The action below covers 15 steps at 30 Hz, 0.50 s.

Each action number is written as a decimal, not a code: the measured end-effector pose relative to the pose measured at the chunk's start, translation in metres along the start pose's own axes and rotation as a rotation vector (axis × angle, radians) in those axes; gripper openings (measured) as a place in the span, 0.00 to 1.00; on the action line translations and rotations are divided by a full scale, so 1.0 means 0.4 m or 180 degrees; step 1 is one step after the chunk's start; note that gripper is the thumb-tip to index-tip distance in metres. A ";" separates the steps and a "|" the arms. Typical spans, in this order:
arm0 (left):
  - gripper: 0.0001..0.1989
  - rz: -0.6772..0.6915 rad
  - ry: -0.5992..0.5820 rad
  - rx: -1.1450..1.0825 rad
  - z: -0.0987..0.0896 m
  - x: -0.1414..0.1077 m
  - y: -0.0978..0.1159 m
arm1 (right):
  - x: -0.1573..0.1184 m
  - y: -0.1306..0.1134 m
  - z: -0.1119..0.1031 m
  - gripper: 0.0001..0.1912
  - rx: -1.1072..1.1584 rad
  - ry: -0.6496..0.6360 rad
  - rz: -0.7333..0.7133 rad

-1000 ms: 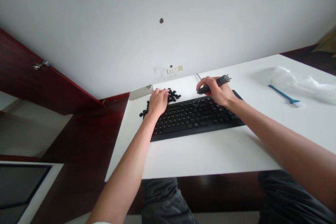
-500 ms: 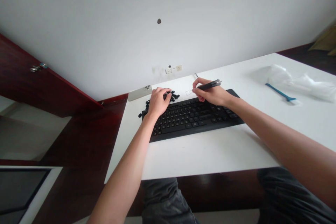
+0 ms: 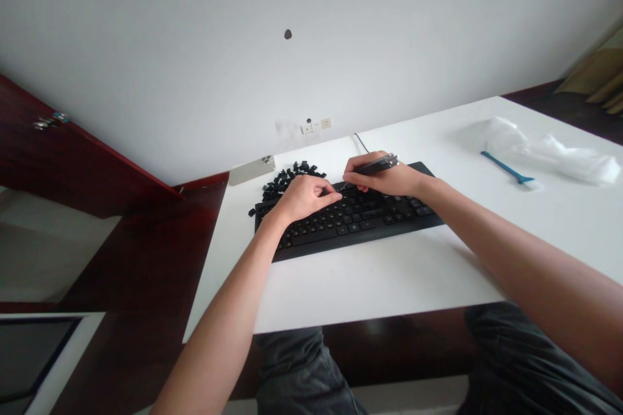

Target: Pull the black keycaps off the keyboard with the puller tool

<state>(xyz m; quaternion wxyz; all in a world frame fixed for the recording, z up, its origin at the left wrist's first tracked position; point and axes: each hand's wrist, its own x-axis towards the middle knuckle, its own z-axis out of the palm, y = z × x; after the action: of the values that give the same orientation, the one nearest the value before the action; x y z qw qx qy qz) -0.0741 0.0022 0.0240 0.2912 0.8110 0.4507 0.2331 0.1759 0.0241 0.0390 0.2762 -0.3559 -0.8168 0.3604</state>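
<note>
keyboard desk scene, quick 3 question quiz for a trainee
1. What does the right hand hold? A) a spoon B) a keycap puller C) a comb
2. True or false: the loose keycaps lie on the far side of the keyboard, near the phone.
3. Fill in the blank: the blue brush lies to the ____ of the keyboard.

Key: 1 B; 2 true; 3 right
</note>
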 end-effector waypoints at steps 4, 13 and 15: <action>0.13 -0.0063 -0.0152 -0.0167 -0.004 -0.003 0.004 | -0.009 -0.011 -0.014 0.14 -0.0069 -0.0256 -0.0025; 0.08 0.0018 -0.0554 0.0084 0.002 0.000 0.017 | -0.015 -0.008 -0.061 0.10 0.0287 -0.0329 -0.0009; 0.08 0.0026 -0.0544 0.0107 0.005 0.000 0.018 | -0.014 -0.010 -0.054 0.10 0.0388 -0.0396 0.0025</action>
<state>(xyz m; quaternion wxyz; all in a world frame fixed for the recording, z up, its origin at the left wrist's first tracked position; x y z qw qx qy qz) -0.0686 -0.0013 0.0275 0.3139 0.8346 0.4247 0.1567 0.1931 0.0264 0.0538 0.2447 -0.3186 -0.8075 0.4319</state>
